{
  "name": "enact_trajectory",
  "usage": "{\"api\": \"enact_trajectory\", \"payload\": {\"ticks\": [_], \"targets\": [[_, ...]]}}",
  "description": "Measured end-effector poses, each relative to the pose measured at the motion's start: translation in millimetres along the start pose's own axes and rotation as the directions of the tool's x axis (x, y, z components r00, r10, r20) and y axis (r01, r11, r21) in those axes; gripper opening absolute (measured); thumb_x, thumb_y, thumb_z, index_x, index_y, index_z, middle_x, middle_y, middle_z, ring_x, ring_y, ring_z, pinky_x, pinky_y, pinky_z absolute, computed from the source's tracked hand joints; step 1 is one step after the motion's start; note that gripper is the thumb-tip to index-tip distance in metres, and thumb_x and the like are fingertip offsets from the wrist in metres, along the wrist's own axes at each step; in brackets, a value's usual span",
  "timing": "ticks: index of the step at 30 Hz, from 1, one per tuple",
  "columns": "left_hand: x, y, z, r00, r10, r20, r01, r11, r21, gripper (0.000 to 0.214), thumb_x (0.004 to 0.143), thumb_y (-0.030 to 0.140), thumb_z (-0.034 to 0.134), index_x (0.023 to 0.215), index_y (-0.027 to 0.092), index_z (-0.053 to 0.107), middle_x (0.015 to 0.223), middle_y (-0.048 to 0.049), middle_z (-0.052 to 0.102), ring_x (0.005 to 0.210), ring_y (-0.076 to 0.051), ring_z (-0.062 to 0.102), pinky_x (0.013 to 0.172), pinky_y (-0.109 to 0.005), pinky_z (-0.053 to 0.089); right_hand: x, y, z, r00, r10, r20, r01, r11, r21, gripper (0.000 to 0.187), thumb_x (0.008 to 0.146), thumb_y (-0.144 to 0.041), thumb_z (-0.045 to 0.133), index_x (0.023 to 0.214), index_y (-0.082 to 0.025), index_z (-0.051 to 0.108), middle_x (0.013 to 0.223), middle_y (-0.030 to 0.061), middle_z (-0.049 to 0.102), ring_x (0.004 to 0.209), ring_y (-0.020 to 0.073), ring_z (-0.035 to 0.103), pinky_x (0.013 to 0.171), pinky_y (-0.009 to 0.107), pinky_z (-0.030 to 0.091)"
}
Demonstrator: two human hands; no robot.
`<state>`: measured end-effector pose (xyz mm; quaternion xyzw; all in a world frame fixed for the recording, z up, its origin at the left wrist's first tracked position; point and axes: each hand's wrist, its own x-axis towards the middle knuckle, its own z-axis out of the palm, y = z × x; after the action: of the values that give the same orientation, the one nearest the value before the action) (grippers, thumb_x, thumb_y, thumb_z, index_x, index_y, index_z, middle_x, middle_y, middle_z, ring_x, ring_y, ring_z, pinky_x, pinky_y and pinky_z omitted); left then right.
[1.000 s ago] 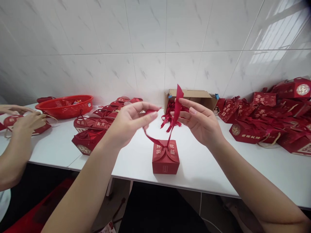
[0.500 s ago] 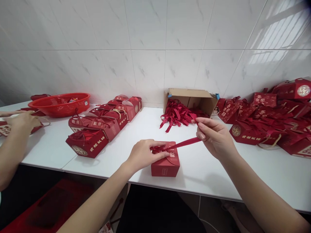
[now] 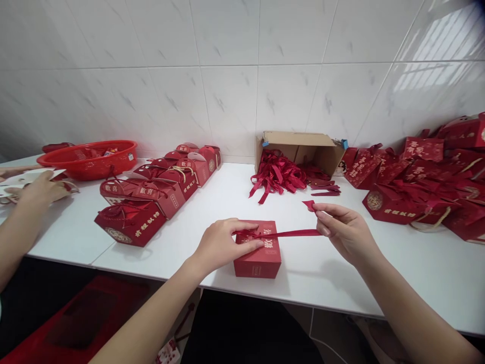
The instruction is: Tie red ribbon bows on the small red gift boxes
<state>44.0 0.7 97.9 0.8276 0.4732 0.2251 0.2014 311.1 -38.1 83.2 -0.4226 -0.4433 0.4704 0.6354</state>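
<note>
A small red gift box [image 3: 258, 258] with gold characters stands near the front edge of the white table [image 3: 310, 268]. My left hand [image 3: 222, 243] rests on the box's top, fingers pressing the ribbon knot down. My right hand [image 3: 343, 230] pinches the free end of the red ribbon [image 3: 291, 233] and holds it taut, stretched level to the right of the box.
An open cardboard box [image 3: 299, 149] spills red ribbons [image 3: 278, 174] at the back. Finished red boxes [image 3: 151, 194] sit in rows at left, more red boxes [image 3: 417, 182] pile at right. A red basket [image 3: 89, 159] stands far left, near another person's hand [image 3: 40, 189].
My hands came down from mid-air. The left hand went onto the box top, and the right hand drew the ribbon out sideways to the right and lower.
</note>
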Motion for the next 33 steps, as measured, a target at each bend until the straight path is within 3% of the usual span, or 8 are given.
{"api": "enact_trajectory", "payload": {"ticks": [5, 12, 18, 21, 24, 27, 30, 33], "targets": [[-4.8, -10.3, -8.4, 0.994, -0.051, -0.098, 0.064, 0.988, 0.138, 0.062, 0.067, 0.069, 0.057, 0.116, 0.032, 0.062, 0.117, 0.0013, 0.067, 0.102, -0.026, 0.062, 0.084, -0.036, 0.044, 0.5, 3.3, -6.9, 0.999, -0.016, -0.046, 0.014, 0.999, -0.03, 0.019, 0.068, -0.03, 0.077, 0.085, -0.023, 0.074, 0.055, -0.0028, 0.05, 0.05, 0.0065, 0.041, 0.05, 0.024, 0.03], [-9.4, -19.5, -17.6, 0.995, -0.021, -0.1, 0.05, 0.953, 0.298, 0.049, 0.069, 0.071, 0.052, 0.07, 0.024, 0.066, 0.079, 0.0006, 0.071, 0.074, -0.021, 0.063, 0.064, -0.03, 0.038, -1.3, 8.1, -11.5, 1.0, -0.002, -0.025, -0.001, 0.995, -0.1, 0.017, 0.071, -0.029, 0.075, 0.087, -0.023, 0.073, 0.052, -0.003, 0.05, 0.051, 0.0075, 0.041, 0.052, 0.025, 0.031], [-12.1, -12.0, -18.5, 0.99, -0.073, -0.119, 0.109, 0.937, 0.332, 0.054, 0.067, 0.074, 0.05, 0.066, 0.021, 0.062, 0.072, -0.001, 0.066, 0.067, -0.02, 0.058, 0.059, -0.029, 0.033, 3.1, 10.4, -13.8, 0.998, -0.018, -0.057, 0.013, 0.996, -0.094, 0.017, 0.07, -0.029, 0.075, 0.086, -0.023, 0.073, 0.052, -0.0034, 0.048, 0.05, 0.0075, 0.043, 0.051, 0.025, 0.033], [-18.5, -9.0, -19.1, 0.988, -0.117, -0.105, 0.144, 0.944, 0.298, 0.053, 0.065, 0.073, 0.053, 0.066, 0.021, 0.06, 0.071, -0.0014, 0.064, 0.068, -0.021, 0.057, 0.059, -0.029, 0.033, 5.4, 10.8, -14.2, 0.999, -0.027, -0.023, 0.026, 0.997, -0.073, 0.018, 0.072, -0.029, 0.073, 0.089, -0.023, 0.071, 0.063, -0.0014, 0.054, 0.052, 0.0067, 0.044, 0.052, 0.025, 0.037], [-26.3, -9.2, -21.6, 0.981, -0.169, -0.093, 0.182, 0.972, 0.149, 0.046, 0.063, 0.067, 0.061, 0.081, 0.024, 0.062, 0.065, 0.0011, 0.057, 0.065, -0.018, 0.053, 0.058, -0.028, 0.034, 7.6, 10.2, -12.9, 0.998, -0.068, 0.005, 0.068, 0.997, -0.044, 0.025, 0.072, -0.027, 0.073, 0.096, -0.025, 0.067, 0.085, 0.0009, 0.057, 0.059, 0.0071, 0.046, 0.055, 0.024, 0.04], [-31.5, -17.6, -27.5, 0.971, -0.199, -0.129, 0.176, 0.97, -0.169, 0.045, 0.065, 0.055, 0.067, 0.097, 0.025, 0.06, 0.059, 0.0049, 0.042, 0.056, -0.013, 0.043, 0.055, -0.025, 0.034, 8.1, 7.9, -12.8, 0.992, -0.127, 0.002, 0.127, 0.991, -0.047, 0.037, 0.072, -0.026, 0.072, 0.106, -0.031, 0.059, 0.087, -0.0009, 0.053, 0.06, 0.0078, 0.045, 0.052, 0.023, 0.039], [-32.8, -37.4, -35.5, 0.953, -0.262, -0.153, 0.13, 0.808, -0.574, 0.036, 0.071, 0.047, 0.065, 0.097, 0.022, 0.058, 0.061, 0.0053, 0.038, 0.054, -0.011, 0.04, 0.052, -0.023, 0.034, 6.7, 4.7, -18.1, 0.986, -0.165, -0.031, 0.154, 0.96, -0.234, 0.037, 0.075, -0.03, 0.068, 0.109, -0.031, 0.054, 0.088, -0.0012, 0.052, 0.054, 0.0067, 0.042, 0.05, 0.023, 0.038], [-32.7, -62.9, -41.3, 0.871, -0.423, -0.25, 0.1, 0.65, -0.753, 0.031, 0.07, 0.042, 0.067, 0.091, 0.021, 0.058, 0.069, 0.0029, 0.047, 0.062, -0.012, 0.047, 0.055, -0.023, 0.039, 5.4, 1.6, -27.2, 0.972, -0.231, -0.038, 0.16, 0.774, -0.613, 0.028, 0.077, -0.036, 0.065, 0.102, -0.026, 0.056, 0.092, 0.0019, 0.057, 0.053, 0.0082, 0.044, 0.052, 0.027, 0.04]]}}
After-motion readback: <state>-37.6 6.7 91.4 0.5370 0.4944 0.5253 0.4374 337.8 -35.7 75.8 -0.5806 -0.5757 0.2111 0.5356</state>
